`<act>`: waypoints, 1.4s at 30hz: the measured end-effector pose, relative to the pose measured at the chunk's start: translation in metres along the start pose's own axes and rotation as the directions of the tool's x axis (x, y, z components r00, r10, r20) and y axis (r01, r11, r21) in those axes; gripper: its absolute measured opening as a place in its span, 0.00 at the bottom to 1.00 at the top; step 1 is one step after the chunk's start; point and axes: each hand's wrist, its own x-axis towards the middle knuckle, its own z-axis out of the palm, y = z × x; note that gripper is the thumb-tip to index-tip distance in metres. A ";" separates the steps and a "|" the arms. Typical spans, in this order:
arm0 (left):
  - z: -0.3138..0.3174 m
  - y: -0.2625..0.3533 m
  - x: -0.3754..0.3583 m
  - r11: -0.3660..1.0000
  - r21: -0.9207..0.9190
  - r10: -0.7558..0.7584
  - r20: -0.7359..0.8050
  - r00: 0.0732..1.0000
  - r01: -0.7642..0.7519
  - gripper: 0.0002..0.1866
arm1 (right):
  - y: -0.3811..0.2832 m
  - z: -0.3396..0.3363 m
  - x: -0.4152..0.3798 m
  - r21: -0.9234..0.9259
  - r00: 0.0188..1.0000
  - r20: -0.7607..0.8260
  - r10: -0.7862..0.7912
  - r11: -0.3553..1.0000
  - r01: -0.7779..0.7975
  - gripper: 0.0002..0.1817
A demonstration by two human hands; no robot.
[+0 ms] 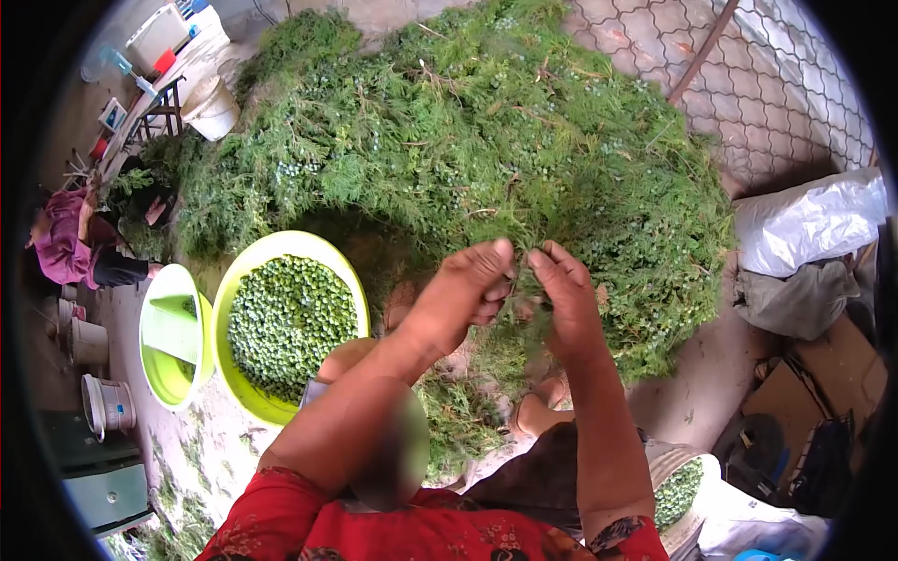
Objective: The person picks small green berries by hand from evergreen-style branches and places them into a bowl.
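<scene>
My left hand [470, 283] is closed, thumb pressed against curled fingers. Close beside it, my right hand [568, 292] pinches with thumb and forefinger. Between and below the fingertips hangs a thin green evergreen sprig [527, 313], blurred against the foliage behind it. Both hands seem to grip it, though small pieces inside the left fingers are hidden. Beyond the hands spreads a large heap of evergreen branches [440, 140] with small bluish-green berries among them. Left of my left forearm stands a yellow-green basin [224, 323] holding many green berries [290, 318].
A second basin [154, 360] with a pale green divider stands further left. Near my right elbow is a bucket [655, 465] of green berries. White sacks [809, 220] and cardboard [795, 393] lie at right. A person in a pink top [65, 238] sits far left, near a white bucket [210, 110].
</scene>
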 end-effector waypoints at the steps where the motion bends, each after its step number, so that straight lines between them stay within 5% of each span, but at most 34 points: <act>1: -0.002 0.011 -0.004 0.891 -0.374 -0.228 0.121 0.966 0.258 0.17 | -0.003 0.005 -0.003 0.283 0.988 -0.058 0.146 0.951 -0.124 0.09; 2: -0.010 0.005 0.001 0.806 -0.540 -0.161 0.194 0.968 0.242 0.16 | 0.000 0.005 -0.002 0.285 0.987 -0.059 0.148 0.950 -0.126 0.09; 4: -0.015 0.008 0.002 0.842 -0.511 -0.124 0.128 0.984 0.173 0.11 | 0.002 0.008 0.000 0.272 0.966 -0.184 0.183 0.954 -0.129 0.10; 6: -0.010 0.011 0.000 0.855 -0.497 -0.155 0.029 0.988 0.149 0.05 | -0.001 0.006 0.002 0.328 0.991 -0.073 0.112 0.941 -0.083 0.09; 7: -0.008 0.010 -0.001 0.949 -0.298 -0.107 0.001 0.994 0.103 0.05 | 0.005 0.002 0.004 -0.047 0.991 -0.079 -0.103 0.994 0.100 0.09; 8: -0.005 0.008 -0.002 0.995 -0.083 -0.054 -0.015 0.998 0.053 0.04 | 0.008 0.000 0.005 -0.409 0.953 -0.006 -0.303 0.870 0.274 0.10; 12: -0.001 -0.011 0.003 0.941 0.234 0.253 -0.011 0.967 -0.243 0.08 | 0.012 0.005 0.011 -0.205 0.966 -0.055 -0.252 0.950 0.236 0.10; 14: -0.002 -0.011 0.001 0.958 0.239 0.179 -0.056 0.982 -0.161 0.08 | 0.017 0.004 0.013 -0.353 0.931 -0.032 -0.363 0.876 0.329 0.09; 16: -0.004 -0.014 0.002 0.828 0.504 0.297 -0.024 0.955 -0.245 0.07 | 0.016 0.007 0.010 -0.435 0.921 -0.003 -0.390 0.830 0.351 0.09; 20: -0.009 -0.007 0.002 0.789 0.584 0.250 -0.027 0.968 -0.188 0.05 | 0.012 0.009 0.008 -0.583 0.881 0.124 -0.457 0.685 0.437 0.07; 21: -0.009 0.003 0.000 0.974 0.228 0.020 -0.079 0.997 -0.002 0.05 | 0.015 0.010 0.011 -0.494 0.892 0.087 -0.443 0.759 0.425 0.07; 22: -0.008 0.010 -0.001 0.966 -0.163 -0.212 -0.037 0.977 0.203 0.04 | 0.014 0.008 0.013 -0.494 0.893 0.087 -0.442 0.759 0.424 0.07; 23: -0.007 0.012 -0.002 0.918 -0.301 -0.294 -0.077 0.953 0.258 0.05 | 0.009 0.007 0.014 -0.311 0.950 0.019 -0.311 0.901 0.301 0.07; 24: -0.014 0.012 -0.003 0.864 -0.434 -0.255 0.063 0.965 0.257 0.08 | 0.003 0.006 0.013 -0.105 0.987 -0.021 -0.162 0.982 0.159 0.08; 26: -0.030 0.013 -0.002 0.816 -0.519 -0.216 0.136 0.967 0.255 0.07 | -0.004 -0.001 0.014 -0.078 0.989 -0.090 -0.121 0.990 0.114 0.09; 28: -0.038 0.021 -0.008 0.915 -0.382 -0.183 -0.109 0.977 0.129 0.11 | 0.005 -0.012 0.023 0.143 0.980 -0.196 -0.024 0.988 0.053 0.09; 29: -0.048 0.026 -0.013 0.945 -0.314 -0.150 -0.164 0.975 0.092 0.12 | 0.005 -0.015 0.022 0.295 0.997 -0.068 -0.030 0.954 0.049 0.10; 33: -0.106 0.062 -0.047 0.984 -0.158 0.026 -0.299 0.954 -0.077 0.07 | -0.003 -0.009 0.016 0.411 0.998 -0.067 0.013 0.911 0.016 0.09; 35: -0.151 0.071 -0.071 0.994 -0.018 0.086 -0.503 0.860 -0.110 0.11 | -0.007 -0.009 0.014 0.422 0.997 -0.072 -0.011 0.906 0.041 0.09; 36: -0.167 0.074 -0.081 0.988 0.141 0.137 -0.670 0.730 -0.055 0.10 | -0.006 -0.013 0.015 0.431 0.997 -0.075 -0.017 0.901 0.048 0.09; 37: -0.192 0.078 -0.094 0.836 0.481 0.211 -0.727 0.653 0.266 0.11 | -0.003 -0.021 0.017 0.411 0.994 -0.091 0.054 0.911 -0.012 0.09; 38: -0.296 0.042 -0.105 0.255 0.799 0.510 -0.589 0.627 0.544 0.12 | 0.000 -0.025 0.019 0.391 0.987 -0.107 0.124 0.918 -0.073 0.09; 39: -0.260 0.041 -0.124 -0.176 0.698 0.563 -0.507 0.653 0.694 0.13 | 0.001 -0.026 0.020 0.398 0.987 -0.110 0.117 0.915 -0.064 0.09; 40: -0.253 0.034 -0.135 -0.409 0.497 0.589 -0.497 0.637 0.766 0.13 | 0.002 -0.025 0.021 0.404 0.986 -0.115 0.118 0.913 -0.063 0.08; 42: -0.256 0.028 -0.139 -0.169 0.787 0.560 -0.420 0.715 0.594 0.11 | 0.007 -0.027 0.023 0.411 0.985 -0.122 0.124 0.910 -0.064 0.07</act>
